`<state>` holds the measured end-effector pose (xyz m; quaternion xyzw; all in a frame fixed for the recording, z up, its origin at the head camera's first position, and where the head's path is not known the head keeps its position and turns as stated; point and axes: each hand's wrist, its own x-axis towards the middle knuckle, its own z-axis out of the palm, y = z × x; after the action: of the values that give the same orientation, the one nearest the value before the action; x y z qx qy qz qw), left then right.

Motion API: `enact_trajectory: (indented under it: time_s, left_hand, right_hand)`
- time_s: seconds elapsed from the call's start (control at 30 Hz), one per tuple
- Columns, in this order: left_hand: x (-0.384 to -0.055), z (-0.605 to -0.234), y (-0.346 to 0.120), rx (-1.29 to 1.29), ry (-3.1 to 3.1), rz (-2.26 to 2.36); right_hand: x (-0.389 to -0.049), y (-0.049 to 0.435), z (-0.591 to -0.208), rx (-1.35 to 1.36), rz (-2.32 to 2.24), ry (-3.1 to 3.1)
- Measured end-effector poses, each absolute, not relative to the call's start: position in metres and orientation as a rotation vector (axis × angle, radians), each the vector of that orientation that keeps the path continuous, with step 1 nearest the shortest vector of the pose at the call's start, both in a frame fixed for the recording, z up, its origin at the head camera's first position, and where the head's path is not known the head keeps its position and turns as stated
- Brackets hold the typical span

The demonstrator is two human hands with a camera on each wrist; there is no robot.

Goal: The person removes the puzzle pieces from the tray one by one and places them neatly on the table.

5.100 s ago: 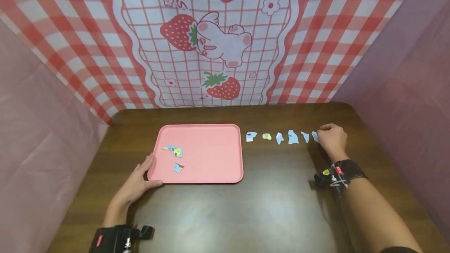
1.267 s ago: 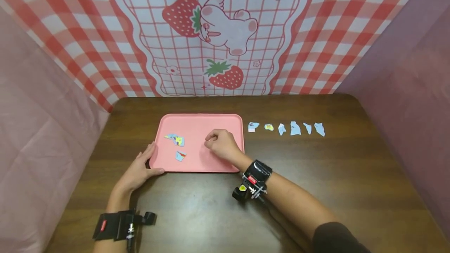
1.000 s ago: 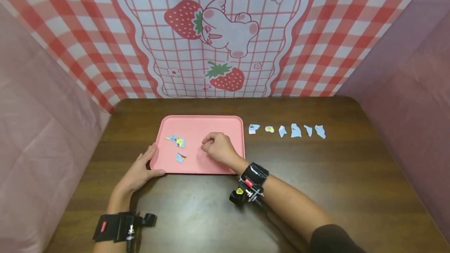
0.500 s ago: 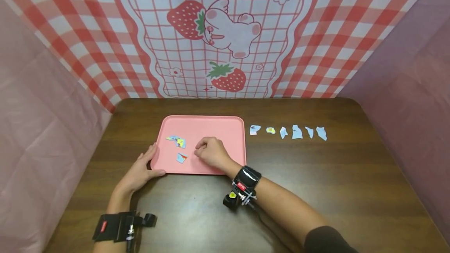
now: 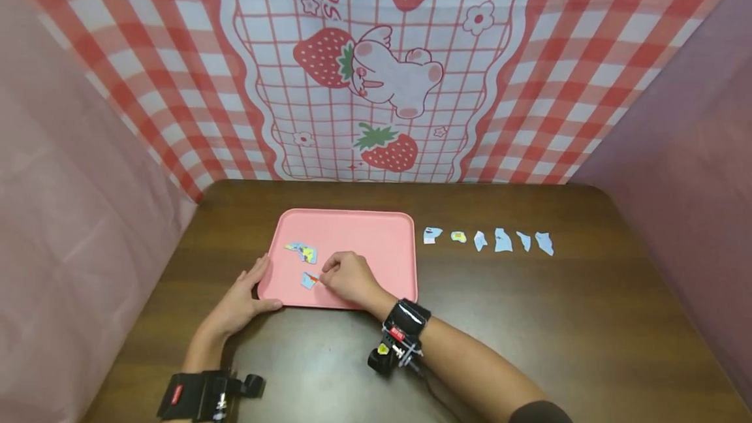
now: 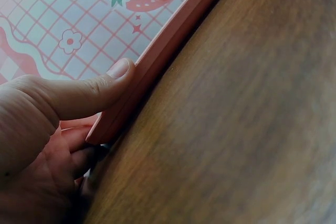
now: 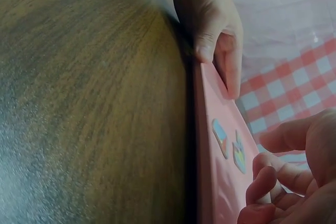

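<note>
Two torn-looking paper pieces lie on the pink tray point(image 5: 376, 234). One is blue and yellow point(image 5: 303, 252); below it lies a blue piece with red point(image 5: 308, 280). My left hand point(image 5: 237, 302) holds the tray's near left corner, thumb along the front rim and fingers along the left side, as the left wrist view also shows. My right hand point(image 5: 350, 277) is over the tray, its fingertips beside the blue-and-red piece. In the right wrist view its fingers point(image 7: 278, 174) are loosely bent, with a gap to the thumb and nothing visible between them.
Right of the tray, several pieces form a row on the brown table point(image 5: 499, 318), from a blue-and-white piece point(image 5: 431, 235) to a blue one point(image 5: 544, 243). A red-checked strawberry cloth point(image 5: 399, 83) hangs behind, with pink cloth on both sides.
My right hand has left the last piece at the row's right end and come over the tray, then drifted left to the blue-and-red piece. My left hand has stayed at the tray corner.
</note>
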<state>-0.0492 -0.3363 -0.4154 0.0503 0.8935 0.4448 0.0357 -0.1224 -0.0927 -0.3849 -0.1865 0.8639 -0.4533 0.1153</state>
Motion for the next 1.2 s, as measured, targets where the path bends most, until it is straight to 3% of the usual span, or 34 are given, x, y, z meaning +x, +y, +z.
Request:
enact_trajectory:
  time_s: [0.77, 1.2]
  left_hand:
    - [-0.04, -0.415, -0.328, 0.115, 2.729, 1.416]
    - [-0.042, -0.411, -0.33, 0.122, 2.733, 1.394]
  right_hand:
    - [-0.111, -0.103, -0.393, -0.578, -1.308, 2.583]
    - [-0.108, -0.113, -0.391, -0.689, -1.005, 2.786]
